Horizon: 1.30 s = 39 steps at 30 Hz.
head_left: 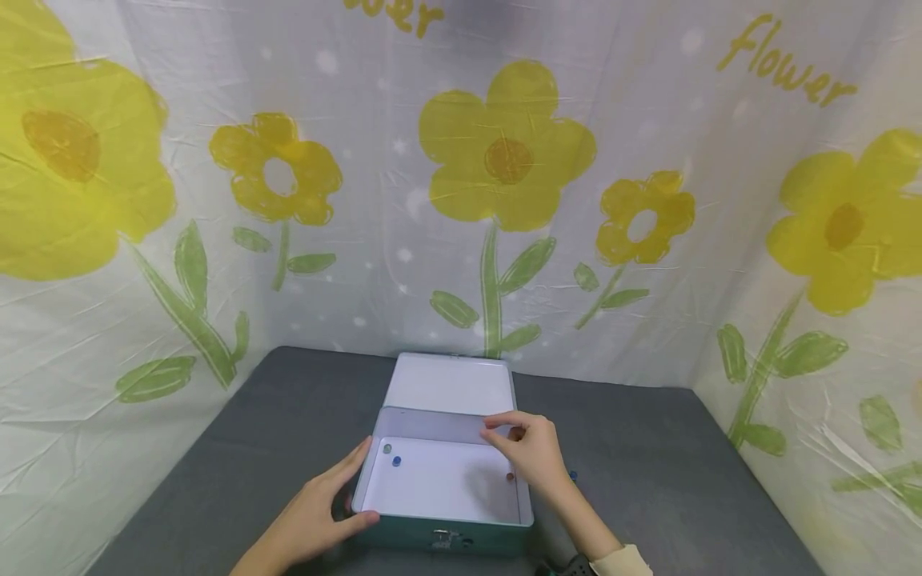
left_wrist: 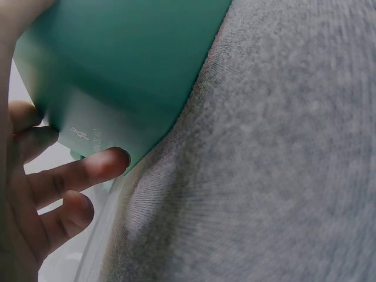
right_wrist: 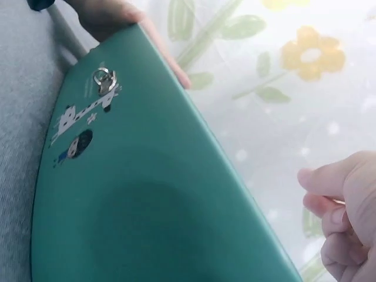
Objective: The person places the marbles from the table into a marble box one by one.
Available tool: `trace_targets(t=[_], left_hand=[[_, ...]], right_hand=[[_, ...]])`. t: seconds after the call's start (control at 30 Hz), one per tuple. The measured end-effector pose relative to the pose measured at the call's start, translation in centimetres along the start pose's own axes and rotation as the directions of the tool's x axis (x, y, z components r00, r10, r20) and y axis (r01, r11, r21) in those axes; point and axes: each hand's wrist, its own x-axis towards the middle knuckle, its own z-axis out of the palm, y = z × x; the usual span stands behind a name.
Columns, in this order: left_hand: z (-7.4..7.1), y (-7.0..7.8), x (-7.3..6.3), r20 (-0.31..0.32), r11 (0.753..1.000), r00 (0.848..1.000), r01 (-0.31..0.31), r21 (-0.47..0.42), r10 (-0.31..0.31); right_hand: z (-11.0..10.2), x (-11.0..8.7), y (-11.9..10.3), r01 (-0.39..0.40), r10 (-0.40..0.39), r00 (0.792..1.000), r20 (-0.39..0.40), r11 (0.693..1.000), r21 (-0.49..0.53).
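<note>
A green metal box with a white inside lies on the table, its lid raised at the back. Inside are a pale green bead-like piece and a blue one at the left, plus a brown one at the right. My left hand rests on the box's left front corner, thumb on the front rim and fingers along the side. Over the box's right part hovers my right hand, thumb and forefinger tips close together. Whether something tiny sits between them cannot be made out.
Another small blue piece lies on the dark grey tablecloth right of the box. A metal clasp sticks out from the box's front. Behind the table hangs a white curtain with yellow flowers.
</note>
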Motion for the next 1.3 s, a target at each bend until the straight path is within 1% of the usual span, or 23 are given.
trace_targets(t=[0.3,0.47,0.57,0.73,0.8,0.9,1.0,1.17,1.3], left_hand=[[0.0,0.0,0.0,0.004,1.000,1.000,-0.003,-0.010,0.003],[-0.3,0.1,0.1,0.017,1.000,1.000,0.008,-0.015,-0.008],[-0.5,0.3,0.1,0.018,1.000,1.000,0.009,-0.008,-0.008],[-0.6,0.6,0.0,0.023,1.000,1.000,-0.005,0.007,0.005],[-0.5,0.7,-0.1,0.025,1.000,1.000,-0.010,0.003,0.010],[-0.4,0.5,0.0,0.023,1.000,1.000,-0.018,-0.008,0.018],[-0.3,0.3,0.1,0.017,1.000,1.000,-0.013,-0.019,0.013],[-0.3,0.1,0.0,0.018,1.000,1.000,0.000,-0.012,0.000],[-0.2,0.1,0.0,0.026,1.000,1.000,0.008,-0.019,-0.007]], right_hand=[[-1.7,-1.1,1.3,0.023,-0.025,0.996,-0.090,1.000,-0.019],[-3.0,-1.9,2.3,0.022,-0.021,0.991,-0.132,1.000,0.001],[-3.9,-2.4,2.8,0.013,-0.014,0.989,-0.146,1.000,-0.008],[-5.5,-3.6,4.0,-0.030,0.022,0.985,-0.170,0.999,-0.041],[-6.1,-4.1,4.6,-0.037,0.025,0.983,-0.183,0.998,-0.058],[-7.0,-4.8,5.4,-0.048,0.029,0.979,-0.202,0.995,-0.088],[-7.8,-5.4,6.0,-0.067,0.042,0.976,-0.212,0.991,-0.113],[-8.3,-6.2,6.9,-0.113,0.078,0.972,-0.222,0.982,-0.152],[-8.3,-6.8,7.6,-0.154,0.118,0.971,-0.206,0.974,-0.166]])
